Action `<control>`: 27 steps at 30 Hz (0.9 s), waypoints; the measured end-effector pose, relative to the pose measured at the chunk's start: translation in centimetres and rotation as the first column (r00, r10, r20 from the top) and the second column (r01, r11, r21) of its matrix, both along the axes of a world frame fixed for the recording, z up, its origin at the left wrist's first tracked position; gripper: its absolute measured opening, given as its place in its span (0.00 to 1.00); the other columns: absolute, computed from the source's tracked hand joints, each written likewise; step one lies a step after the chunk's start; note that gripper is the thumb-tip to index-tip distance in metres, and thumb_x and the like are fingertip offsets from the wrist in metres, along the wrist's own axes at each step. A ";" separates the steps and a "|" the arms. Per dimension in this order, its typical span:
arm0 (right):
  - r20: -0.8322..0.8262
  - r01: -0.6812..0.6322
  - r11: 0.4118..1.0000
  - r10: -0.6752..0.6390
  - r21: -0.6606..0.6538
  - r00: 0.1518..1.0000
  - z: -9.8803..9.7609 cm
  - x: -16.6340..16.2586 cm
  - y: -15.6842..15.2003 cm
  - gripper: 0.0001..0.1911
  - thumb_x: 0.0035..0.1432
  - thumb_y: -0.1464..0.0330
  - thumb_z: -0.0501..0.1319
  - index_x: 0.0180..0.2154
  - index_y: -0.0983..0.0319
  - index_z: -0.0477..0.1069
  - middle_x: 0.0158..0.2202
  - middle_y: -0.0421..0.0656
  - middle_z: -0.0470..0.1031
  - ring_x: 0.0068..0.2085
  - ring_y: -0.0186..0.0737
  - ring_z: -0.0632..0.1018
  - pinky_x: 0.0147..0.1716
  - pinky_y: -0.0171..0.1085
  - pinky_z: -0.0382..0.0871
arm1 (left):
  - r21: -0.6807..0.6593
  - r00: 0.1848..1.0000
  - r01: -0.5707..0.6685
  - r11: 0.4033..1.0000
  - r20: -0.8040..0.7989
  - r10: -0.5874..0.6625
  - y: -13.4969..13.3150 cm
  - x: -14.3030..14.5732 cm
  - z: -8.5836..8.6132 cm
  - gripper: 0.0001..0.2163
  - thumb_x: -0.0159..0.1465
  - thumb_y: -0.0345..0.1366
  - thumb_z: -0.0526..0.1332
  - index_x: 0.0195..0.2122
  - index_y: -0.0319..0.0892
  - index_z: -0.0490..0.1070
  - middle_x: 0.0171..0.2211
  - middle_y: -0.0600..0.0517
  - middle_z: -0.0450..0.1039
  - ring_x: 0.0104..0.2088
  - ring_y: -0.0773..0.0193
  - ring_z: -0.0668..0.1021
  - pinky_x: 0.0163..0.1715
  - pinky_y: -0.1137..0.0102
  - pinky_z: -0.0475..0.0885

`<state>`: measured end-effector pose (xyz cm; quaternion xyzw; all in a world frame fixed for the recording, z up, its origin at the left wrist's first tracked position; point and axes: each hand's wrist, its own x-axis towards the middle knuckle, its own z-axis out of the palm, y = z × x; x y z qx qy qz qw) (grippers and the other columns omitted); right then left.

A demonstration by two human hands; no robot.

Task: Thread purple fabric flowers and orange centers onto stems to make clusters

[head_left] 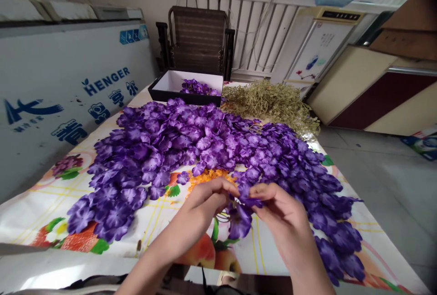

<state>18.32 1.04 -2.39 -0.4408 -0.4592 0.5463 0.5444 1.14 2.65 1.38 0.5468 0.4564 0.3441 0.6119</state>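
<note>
Both hands meet over the near middle of the table, around a purple artificial flower (240, 221) with thin pale stems hanging below. My left hand (208, 199) pinches it from the left, thumb and forefinger together. From the right, my right hand (278, 206) grips a purple petal piece with its fingertips. Just beyond the hands lie small orange bits (208, 176), perhaps flower centres. A wide heap of purple petals (191, 133) curves around them across the table. What exactly sits between the left fingertips is partly hidden.
A black box with white lining (167, 82) at the table's far side holds purple flowers. Beside it lies a pile of greenish stems (269, 104). The fruit-print tablecloth (150, 226) covers the table. A white freezer (68, 85) borders the left, a chair (198, 35) the far side.
</note>
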 end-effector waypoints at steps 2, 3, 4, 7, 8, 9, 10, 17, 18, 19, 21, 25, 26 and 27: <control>-0.171 -0.028 1.000 0.027 0.000 0.985 0.3 0.1 -0.3 0.04 0.51 0.72 0.69 0.28 0.58 0.75 0.31 0.38 0.75 0.35 0.35 0.76 0.34 0.31 0.69 | -0.003 0.997 0.067 0.998 -0.035 -0.067 0.2 -0.3 0.0 0.08 0.62 0.30 0.53 0.33 0.39 0.71 0.25 0.56 0.65 0.28 0.67 0.66 0.29 0.73 0.60; -0.246 -0.059 0.998 0.058 0.001 0.968 0.5 0.1 -0.5 0.05 0.50 0.71 0.70 0.27 0.59 0.75 0.30 0.38 0.74 0.33 0.34 0.75 0.33 0.32 0.69 | 0.005 0.995 0.086 0.996 -0.056 -0.086 0.2 -0.3 0.0 0.07 0.62 0.31 0.54 0.33 0.39 0.71 0.27 0.55 0.66 0.29 0.66 0.67 0.31 0.73 0.61; -0.306 -0.094 0.996 0.089 0.001 0.948 0.8 0.1 -0.6 0.06 0.49 0.71 0.71 0.27 0.59 0.74 0.28 0.37 0.74 0.31 0.34 0.75 0.31 0.32 0.68 | 0.017 0.992 0.100 0.995 -0.074 -0.099 0.2 -0.4 0.0 0.07 0.63 0.32 0.55 0.33 0.39 0.71 0.27 0.55 0.67 0.30 0.66 0.67 0.31 0.72 0.61; -0.356 -0.178 0.984 0.168 0.004 0.919 1.2 0.3 -1.0 0.08 0.48 0.72 0.71 0.25 0.59 0.73 0.27 0.37 0.74 0.29 0.34 0.74 0.29 0.33 0.68 | 0.063 0.986 0.152 0.986 -0.085 -0.146 0.0 -0.6 0.1 0.07 0.65 0.34 0.55 0.33 0.39 0.71 0.28 0.55 0.67 0.30 0.67 0.67 0.31 0.73 0.61; -0.330 -0.203 0.979 0.195 0.012 0.924 1.3 0.4 -1.1 0.08 0.49 0.73 0.71 0.25 0.59 0.73 0.28 0.38 0.75 0.30 0.35 0.75 0.30 0.33 0.69 | 0.082 0.983 0.169 0.982 -0.085 -0.162 -0.1 -0.6 0.1 0.07 0.66 0.34 0.56 0.33 0.39 0.71 0.28 0.55 0.67 0.30 0.67 0.68 0.31 0.73 0.62; -0.291 -0.219 0.975 0.217 0.027 0.932 1.3 0.4 -1.1 0.07 0.50 0.73 0.70 0.26 0.59 0.73 0.28 0.38 0.75 0.31 0.34 0.75 0.30 0.32 0.70 | 0.099 0.981 0.180 0.979 -0.086 -0.172 -0.2 -0.6 0.0 0.07 0.66 0.34 0.56 0.33 0.39 0.72 0.28 0.55 0.67 0.31 0.67 0.68 0.31 0.73 0.62; -0.249 -0.226 0.973 0.231 0.048 0.941 1.3 0.5 -1.1 0.07 0.51 0.74 0.69 0.27 0.59 0.74 0.29 0.39 0.76 0.32 0.34 0.76 0.31 0.31 0.70 | 0.114 0.981 0.182 0.977 -0.081 -0.174 -0.3 -0.7 0.0 0.07 0.65 0.34 0.57 0.33 0.39 0.72 0.29 0.55 0.68 0.31 0.67 0.68 0.32 0.74 0.62; -0.109 -0.149 0.960 0.179 0.238 0.978 1.5 0.0 -1.4 0.04 0.56 0.72 0.66 0.30 0.57 0.76 0.33 0.38 0.70 0.36 0.33 0.73 0.35 0.31 0.68 | 0.148 0.991 0.126 0.981 0.017 -0.130 -0.7 -0.5 0.3 0.04 0.61 0.33 0.64 0.32 0.39 0.78 0.29 0.53 0.75 0.30 0.67 0.73 0.33 0.74 0.66; -0.080 -0.148 0.956 0.173 0.255 0.982 1.6 0.0 -1.5 0.05 0.57 0.73 0.65 0.31 0.56 0.76 0.34 0.38 0.69 0.36 0.33 0.72 0.35 0.30 0.68 | 0.157 0.992 0.120 0.980 0.032 -0.126 -0.7 -0.5 0.4 0.04 0.60 0.33 0.65 0.32 0.40 0.78 0.28 0.53 0.76 0.30 0.68 0.73 0.33 0.74 0.66; -0.052 -0.151 0.952 0.171 0.267 0.984 1.7 0.1 -1.6 0.06 0.58 0.73 0.64 0.31 0.56 0.75 0.35 0.38 0.69 0.37 0.33 0.72 0.35 0.30 0.68 | 0.167 0.991 0.115 0.979 0.045 -0.124 -0.7 -0.4 0.4 0.03 0.60 0.33 0.65 0.32 0.40 0.79 0.28 0.54 0.76 0.29 0.68 0.73 0.32 0.75 0.66; -0.003 -0.164 0.947 0.172 0.277 0.985 1.8 0.2 -1.8 0.08 0.59 0.75 0.63 0.32 0.55 0.74 0.36 0.38 0.69 0.38 0.33 0.72 0.35 0.30 0.68 | 0.188 0.990 0.111 0.976 0.066 -0.125 -0.7 -0.3 0.5 0.02 0.59 0.32 0.66 0.31 0.41 0.79 0.26 0.55 0.76 0.28 0.69 0.73 0.31 0.76 0.66; 0.065 -0.174 0.948 0.162 0.266 0.985 1.9 0.5 -2.1 0.08 0.60 0.75 0.62 0.32 0.56 0.72 0.37 0.38 0.70 0.39 0.33 0.73 0.37 0.29 0.69 | 0.202 0.990 0.115 0.973 0.055 -0.128 -0.7 -0.4 0.4 0.03 0.59 0.31 0.66 0.30 0.41 0.79 0.27 0.54 0.77 0.28 0.69 0.74 0.31 0.76 0.67; 0.073 -0.171 0.951 0.157 0.257 0.985 1.9 0.5 -2.2 0.08 0.60 0.75 0.62 0.31 0.56 0.72 0.37 0.38 0.70 0.39 0.33 0.73 0.37 0.29 0.70 | 0.199 0.991 0.118 0.973 0.046 -0.130 -0.7 -0.4 0.4 0.03 0.59 0.31 0.65 0.30 0.40 0.79 0.27 0.54 0.77 0.28 0.69 0.74 0.31 0.76 0.67; 0.077 -0.166 0.955 0.151 0.247 0.986 1.9 0.5 -2.2 0.07 0.60 0.75 0.62 0.31 0.56 0.71 0.37 0.38 0.70 0.39 0.32 0.73 0.37 0.28 0.70 | 0.196 0.990 0.124 0.973 0.036 -0.134 -0.7 -0.4 0.4 0.03 0.60 0.31 0.65 0.30 0.40 0.79 0.27 0.54 0.77 0.28 0.69 0.74 0.30 0.76 0.67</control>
